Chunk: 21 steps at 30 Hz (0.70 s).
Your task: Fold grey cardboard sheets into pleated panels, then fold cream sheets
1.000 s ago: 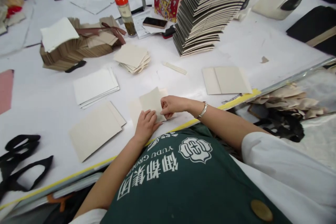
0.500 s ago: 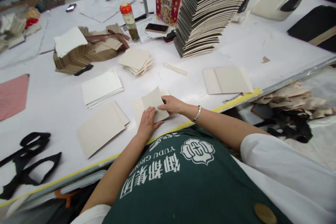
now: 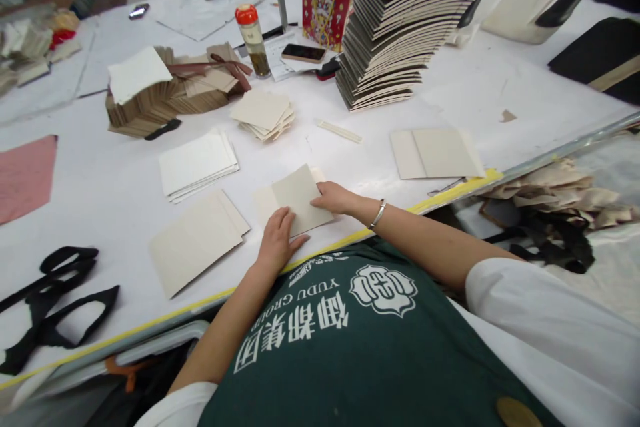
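Observation:
A grey-beige board (image 3: 304, 197) lies near the table's front edge, partly over a paler cream sheet (image 3: 266, 202). My right hand (image 3: 336, 200) grips the board's right edge between thumb and fingers. With its fingers spread, my left hand (image 3: 278, 237) rests at the board's lower left corner, thumb stretched along the front edge. To the left lie larger beige boards (image 3: 197, 243) and a small stack of white sheets (image 3: 197, 163). Behind my hands sits a loose pile of cream cards (image 3: 263, 113).
A tall stack of folded dark boards (image 3: 400, 27) stands behind, beside a red box (image 3: 327, 3), a bottle (image 3: 253, 40) and a phone (image 3: 303, 53). A folded board (image 3: 437, 153) lies right. Black strips (image 3: 65, 300) lie left, bundled brown boards (image 3: 165, 90) further back.
My right hand has moved a little to the right with the board's edge, and more of the board's face shows. My left hand has drifted slightly left, its fingers further off the board.

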Tool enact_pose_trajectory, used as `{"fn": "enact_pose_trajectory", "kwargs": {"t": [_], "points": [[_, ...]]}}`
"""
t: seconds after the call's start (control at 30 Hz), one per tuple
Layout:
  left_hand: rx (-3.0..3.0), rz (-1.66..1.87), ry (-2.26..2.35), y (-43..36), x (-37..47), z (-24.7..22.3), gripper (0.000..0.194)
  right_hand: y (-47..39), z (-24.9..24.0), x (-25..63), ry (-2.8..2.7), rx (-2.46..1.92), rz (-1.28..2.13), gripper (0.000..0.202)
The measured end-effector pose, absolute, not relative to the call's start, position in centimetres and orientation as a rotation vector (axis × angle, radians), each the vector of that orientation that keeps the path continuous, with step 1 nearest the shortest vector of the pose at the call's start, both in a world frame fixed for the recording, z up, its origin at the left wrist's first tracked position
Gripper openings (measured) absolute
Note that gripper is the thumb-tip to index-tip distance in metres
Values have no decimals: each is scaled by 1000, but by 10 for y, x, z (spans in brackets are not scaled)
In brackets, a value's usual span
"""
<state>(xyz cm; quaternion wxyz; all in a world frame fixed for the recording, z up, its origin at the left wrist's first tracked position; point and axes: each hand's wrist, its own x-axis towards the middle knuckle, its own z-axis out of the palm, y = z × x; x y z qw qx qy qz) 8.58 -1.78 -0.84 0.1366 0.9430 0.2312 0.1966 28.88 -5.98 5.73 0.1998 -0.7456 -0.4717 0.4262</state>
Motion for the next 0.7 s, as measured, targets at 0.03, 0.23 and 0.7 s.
{"fn": "enact_pose_trajectory", "kwargs": {"t": [0.03,0.23,0.7], "points": [[2732,576,688,-17,82,-8,44,-59,57,289,-1236,-2056,1267,17],[2740,602,672,-14,74,-8,36,-52,58,284,-705,-1806,1700,8],[2761,628,674,-17,74,-15,36,-66,57,281,-720,-1834,1652,14]]}}
